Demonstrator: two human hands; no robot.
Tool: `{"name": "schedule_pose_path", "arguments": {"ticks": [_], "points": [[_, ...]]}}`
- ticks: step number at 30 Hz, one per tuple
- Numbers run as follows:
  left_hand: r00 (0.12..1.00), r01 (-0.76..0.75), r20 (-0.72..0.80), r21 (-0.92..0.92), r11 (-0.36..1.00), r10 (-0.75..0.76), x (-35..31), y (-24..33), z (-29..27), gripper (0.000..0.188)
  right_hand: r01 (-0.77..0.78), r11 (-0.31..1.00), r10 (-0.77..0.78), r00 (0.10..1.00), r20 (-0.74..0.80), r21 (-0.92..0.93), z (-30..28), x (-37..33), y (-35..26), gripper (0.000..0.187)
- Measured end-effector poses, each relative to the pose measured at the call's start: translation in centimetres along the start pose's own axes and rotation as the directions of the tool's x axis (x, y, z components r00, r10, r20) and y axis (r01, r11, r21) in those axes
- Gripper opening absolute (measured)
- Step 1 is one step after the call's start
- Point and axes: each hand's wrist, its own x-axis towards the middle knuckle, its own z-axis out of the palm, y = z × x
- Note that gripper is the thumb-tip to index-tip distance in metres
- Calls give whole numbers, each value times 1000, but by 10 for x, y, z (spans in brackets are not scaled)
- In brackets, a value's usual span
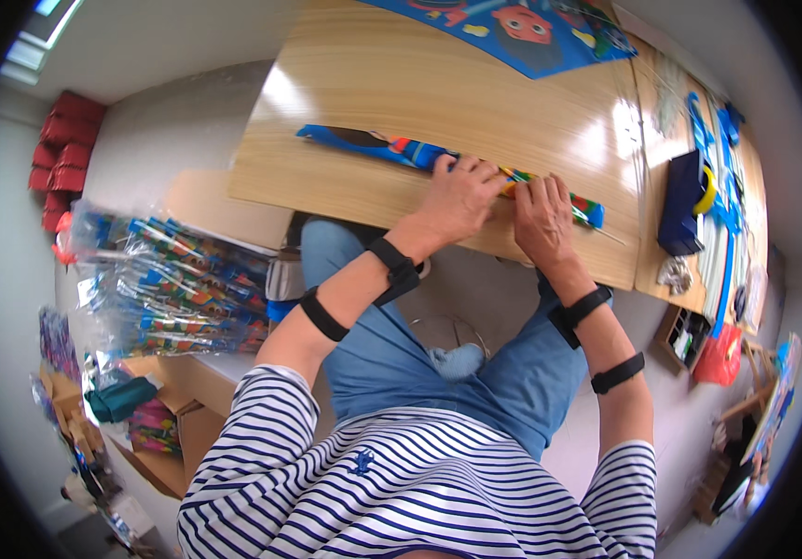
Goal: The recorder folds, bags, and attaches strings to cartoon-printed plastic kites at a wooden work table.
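A blue kite with a colourful print (345, 139) lies rolled into a long, narrow bundle near the front edge of the wooden table. Its left end looks looser and wider than its right end. My left hand (458, 196) curls its fingers over the middle of the roll. Just right of it, my right hand (543, 214) presses bent fingers on the roll nearer its right end. A thin pale rod (613, 237) sticks out past that end. Both thumbs are largely hidden. At the table's far side a flat blue kite sheet with a cartoon figure (524, 28) is spread out.
Plastic-wrapped colourful bundles (198, 279) are piled at my left, above an open cardboard box (172, 373). On the table's right stand a dark blue holder (682, 203) with a yellow tape roll (706, 190) and blue strips (730, 191). A red bag (719, 356) hangs below.
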Motion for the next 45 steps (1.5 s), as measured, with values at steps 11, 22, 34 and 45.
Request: {"name": "schedule_pose_path", "arguments": {"ticks": [11,22,34,45], "points": [[992,95,55,270,958,-114,-68,-124,-34,80,40,998,-35,994,106,-44,6,2,1,25],[814,573,-201,429,698,-545,-120,-203,-97,70,26,1000,-27,991,129,4,4,4,0,22],[934,279,-248,50,959,-258,-40,-144,-69,21,26,1000,-26,990,139,3,3,3,0,25],[842,531,326,-367,763,-430,-9,-198,-88,13,30,999,-32,994,102,24,4,1,1,32]]}}
